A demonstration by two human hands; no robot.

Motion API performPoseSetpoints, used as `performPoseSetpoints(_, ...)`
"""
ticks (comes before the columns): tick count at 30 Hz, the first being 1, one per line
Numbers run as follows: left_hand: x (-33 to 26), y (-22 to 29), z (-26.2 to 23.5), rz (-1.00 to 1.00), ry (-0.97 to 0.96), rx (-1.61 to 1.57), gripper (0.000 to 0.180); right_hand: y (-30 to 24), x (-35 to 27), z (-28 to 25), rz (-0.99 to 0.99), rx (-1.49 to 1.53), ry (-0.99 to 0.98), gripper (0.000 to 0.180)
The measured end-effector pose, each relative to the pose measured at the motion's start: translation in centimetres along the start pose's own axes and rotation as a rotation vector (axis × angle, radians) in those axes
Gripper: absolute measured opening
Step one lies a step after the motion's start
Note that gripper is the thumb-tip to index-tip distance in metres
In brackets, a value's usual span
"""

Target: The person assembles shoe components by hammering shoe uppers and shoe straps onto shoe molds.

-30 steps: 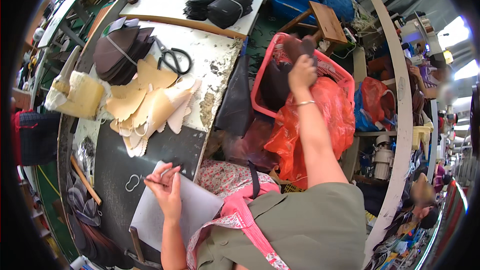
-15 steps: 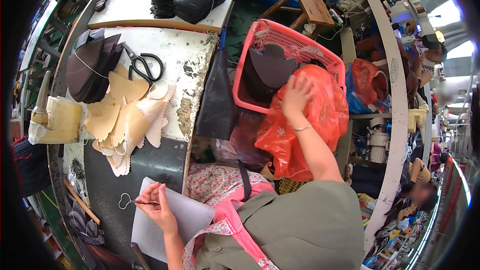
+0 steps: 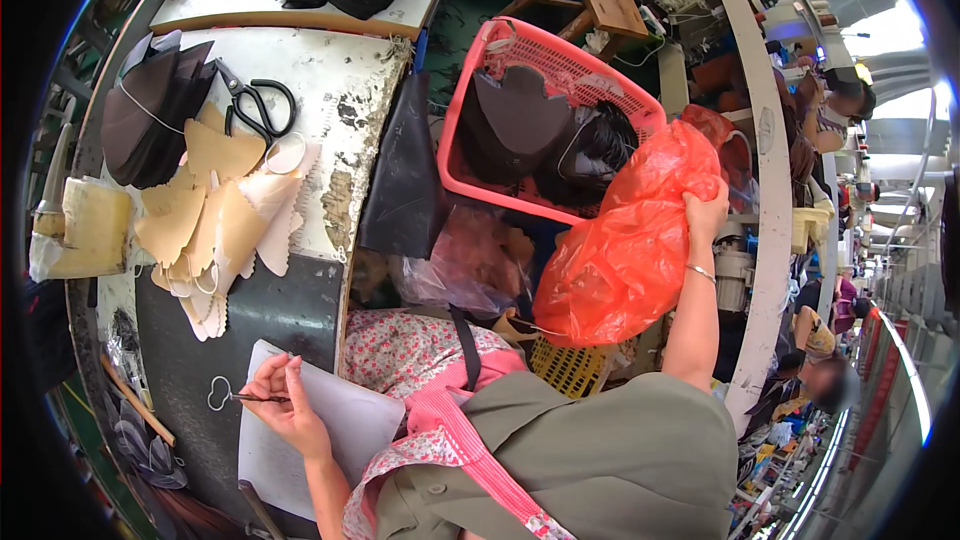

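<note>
1. Head view: shows red plastic bag [image 3: 625,250] at lower right of pink basket [image 3: 570,62], partly overlapping the rim.
2. Clamps the bag in right hand [image 3: 707,208], with fingers closed on its right side; cannot tell how much film is inside the grip.
3. Differs from half a second ago: has the bag pulled to the right, with hand closed at its side instead of spread on its top. Uncovers more fully a tied dark bundle [image 3: 600,145] in the basket; seems, as a judgement, to give freer access to it.
4. Runs, in the bag's long axis, from lower left, near yellow crate [image 3: 570,365], to upper right. Points with narrower end up and right, away from green-grey shirt [image 3: 560,450]; cannot tell where to find the mouth.
5. Includes also, left of the bundle, dark curved pieces [image 3: 515,120].
6. Pinches thin dark tool [image 3: 255,398] in left hand [image 3: 288,408], above pale sheet [image 3: 350,415]. Points leftward to pale loop [image 3: 210,393]; cannot tell if joined.
7. Farther out, on worktable [image 3: 310,55]: tan cut pieces [image 3: 230,152], black scissors [image 3: 247,88] and banded dark stack [image 3: 150,125].
</note>
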State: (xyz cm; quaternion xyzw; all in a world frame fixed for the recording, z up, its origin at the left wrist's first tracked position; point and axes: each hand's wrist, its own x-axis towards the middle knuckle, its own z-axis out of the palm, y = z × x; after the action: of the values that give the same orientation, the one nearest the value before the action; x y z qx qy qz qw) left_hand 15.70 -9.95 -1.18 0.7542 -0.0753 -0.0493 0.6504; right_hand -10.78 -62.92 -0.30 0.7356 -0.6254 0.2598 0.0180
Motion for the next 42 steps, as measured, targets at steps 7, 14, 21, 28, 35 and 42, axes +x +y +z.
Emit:
performPoseSetpoints(7,-0.2,-0.3,-0.2,-0.005,0.019,-0.050,0.021,-0.9,0.0,-0.8,0.040,0.008,-0.008,0.065)
performPoseSetpoints(14,-0.1,-0.1,-0.1,-0.025,0.028,-0.104,0.023,-0.7,-1.1,-0.2,0.028,-0.042,-0.118,0.068)
performPoseSetpoints(21,0.0,-0.3,-0.2,-0.014,0.025,-0.081,0.023,-2.3,-5.8,-0.7,-0.275,0.130,-0.367,0.066)
performPoseSetpoints(28,-0.4,-0.5,-0.3,-0.016,0.031,-0.060,0.021,-9.6,-19.3,1.6,-0.829,-0.120,-0.573,0.062)
performPoseSetpoints(35,-0.3,0.3,0.6,-0.051,0.030,0.026,0.020,-8.8,-22.0,0.8,-0.967,-0.022,-0.620,0.053)
performPoseSetpoints(42,0.4,-0.2,0.4,-0.026,0.045,-0.080,0.020,-11.3,-10.8,1.5,-0.579,-0.157,-0.395,0.063)
